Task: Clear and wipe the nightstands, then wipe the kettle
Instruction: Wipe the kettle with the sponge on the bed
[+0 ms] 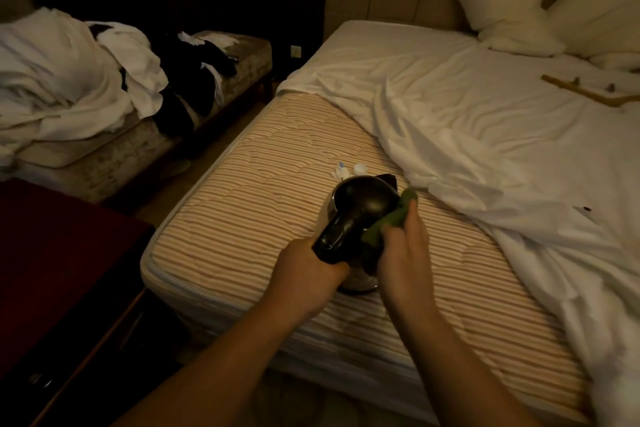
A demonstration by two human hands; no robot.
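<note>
Over the bare corner of the striped mattress (263, 184), you have the kettle (360, 215) in both hands. Your left hand (308, 274) is wrapped round its black handle, holding it just above or on the mattress; which of the two, the view does not settle. Your right hand (403, 246) grasps a green cloth (391, 215), bunched between fingers and palm and pressed against the kettle's right side, beside the dark lid.

This reads as the last step of the task: wiping the kettle. A dark red nightstand (62, 270) sits at your left, its visible top carrying nothing you can make out in the dim light, so the clearing and wiping there appear done, though that is a judgement only.

Just beyond the kettle, on the mattress, lie a few small white items (349, 170) and a dark object, partly hidden; what they are cannot be told. The white sheet (485, 135) is pulled back toward the pillows (509, 7), and a heap of linen (59, 80) rests on the bench at far left.

For the next move, you will likely need to turn the kettle with the left hand so the cloth reaches the far side and the spout, keeping a firm grip on the handle so the body does not swing.
</note>
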